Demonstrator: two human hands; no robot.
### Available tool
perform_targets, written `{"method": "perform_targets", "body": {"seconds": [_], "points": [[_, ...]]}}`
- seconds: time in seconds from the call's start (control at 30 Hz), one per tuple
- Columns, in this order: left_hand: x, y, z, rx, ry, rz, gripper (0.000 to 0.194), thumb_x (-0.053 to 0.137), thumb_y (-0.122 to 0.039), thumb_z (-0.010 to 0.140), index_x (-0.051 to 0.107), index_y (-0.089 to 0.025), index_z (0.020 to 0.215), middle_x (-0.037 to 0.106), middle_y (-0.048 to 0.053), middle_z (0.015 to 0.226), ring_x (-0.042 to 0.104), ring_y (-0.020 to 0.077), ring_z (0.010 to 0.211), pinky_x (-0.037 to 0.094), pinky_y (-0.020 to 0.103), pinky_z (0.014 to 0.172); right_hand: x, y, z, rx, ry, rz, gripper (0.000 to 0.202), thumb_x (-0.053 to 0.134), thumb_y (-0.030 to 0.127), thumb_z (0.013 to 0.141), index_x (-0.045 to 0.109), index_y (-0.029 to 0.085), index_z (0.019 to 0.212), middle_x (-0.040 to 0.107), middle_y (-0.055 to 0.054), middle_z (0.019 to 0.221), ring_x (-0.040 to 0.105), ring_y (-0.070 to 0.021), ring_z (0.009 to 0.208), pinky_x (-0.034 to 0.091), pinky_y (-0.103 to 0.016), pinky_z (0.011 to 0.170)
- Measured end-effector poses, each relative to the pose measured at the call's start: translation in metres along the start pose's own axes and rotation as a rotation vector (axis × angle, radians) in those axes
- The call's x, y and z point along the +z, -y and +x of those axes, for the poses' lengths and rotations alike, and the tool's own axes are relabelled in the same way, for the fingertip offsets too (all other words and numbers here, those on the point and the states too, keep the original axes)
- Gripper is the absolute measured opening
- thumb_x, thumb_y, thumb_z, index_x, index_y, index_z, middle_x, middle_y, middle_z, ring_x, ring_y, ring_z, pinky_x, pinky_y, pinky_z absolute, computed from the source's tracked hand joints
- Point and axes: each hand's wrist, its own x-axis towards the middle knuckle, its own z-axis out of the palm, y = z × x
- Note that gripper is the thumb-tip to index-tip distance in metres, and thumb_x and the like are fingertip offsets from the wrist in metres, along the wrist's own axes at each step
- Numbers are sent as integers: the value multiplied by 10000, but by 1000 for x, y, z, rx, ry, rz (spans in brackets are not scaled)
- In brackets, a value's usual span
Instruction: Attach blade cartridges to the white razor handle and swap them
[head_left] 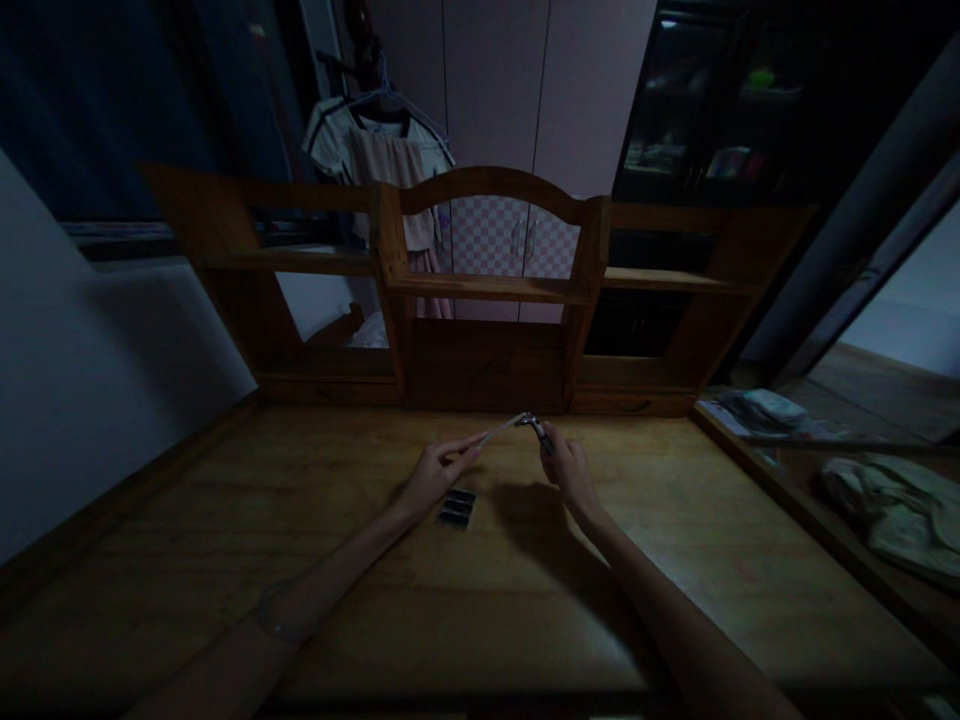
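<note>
My left hand is closed on a thin pale stick, pinching its near end while the far end slants up to the right. My right hand wraps round the dark handle of a tool with a shiny bent metal head. The stick's tip meets or nearly meets that metal head; in the dim light I cannot tell which. Both are held above the wooden desk top. Just below my left hand lies a small clear-edged pack with dark pieces in a row.
A wooden shelf unit with small drawers stands along the desk's back edge. To the right, a lower surface carries crumpled pale cloth and a plastic-wrapped bundle. Clothes hang behind the shelf, before a pale wardrobe.
</note>
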Motion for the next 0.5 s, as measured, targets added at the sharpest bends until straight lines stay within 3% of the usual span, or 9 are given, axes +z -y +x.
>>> {"method": "perform_targets", "body": {"seconds": [0.07,0.17,0.23,0.3,0.37,0.43,0.5], "points": [[-1,1,-1,12,-2,14,396,608,-382,804,657,-177,1138,692,69,1043,611,190,944,476,252,728,0,0,0,10,5,17,484,439,590,808,361,207,521,290,62,427,230,-72,372,157,-236,370],[-2,1,-3,-30,-7,6,472,596,-401,814,593,-170,1225,699,27,800,579,110,607,395,190,491,1,-1,1,31,8,35,472,443,587,803,355,210,532,295,63,432,232,-72,371,152,-232,370],[-2,0,-4,-48,17,9,502,590,-411,818,567,-163,1254,678,7,718,520,81,500,336,179,433,1,-2,1,45,11,39,460,450,578,799,354,212,537,295,64,432,236,-73,371,153,-230,371],[0,-1,-4,-2,6,38,467,595,-404,813,603,-166,1214,703,31,810,593,117,618,410,197,509,1,-3,1,56,20,49,449,465,568,793,350,214,541,289,67,432,239,-72,370,155,-225,371],[1,-3,-3,71,-29,76,400,594,-382,815,646,-184,1159,704,55,996,632,179,886,480,251,725,1,-4,3,76,35,78,441,474,565,788,345,216,549,282,72,432,230,-69,366,151,-220,365],[1,-6,-2,108,-58,93,364,583,-361,825,655,-197,1142,670,57,1128,584,206,1066,445,300,898,1,-5,6,116,57,126,446,468,575,785,329,220,553,270,78,430,207,-65,357,139,-214,355],[1,-8,-3,98,-69,85,372,579,-351,830,641,-195,1162,649,54,1173,560,212,1116,430,318,938,0,-7,9,166,72,174,457,465,587,780,306,224,552,255,85,425,185,-60,348,126,-209,345]]}}
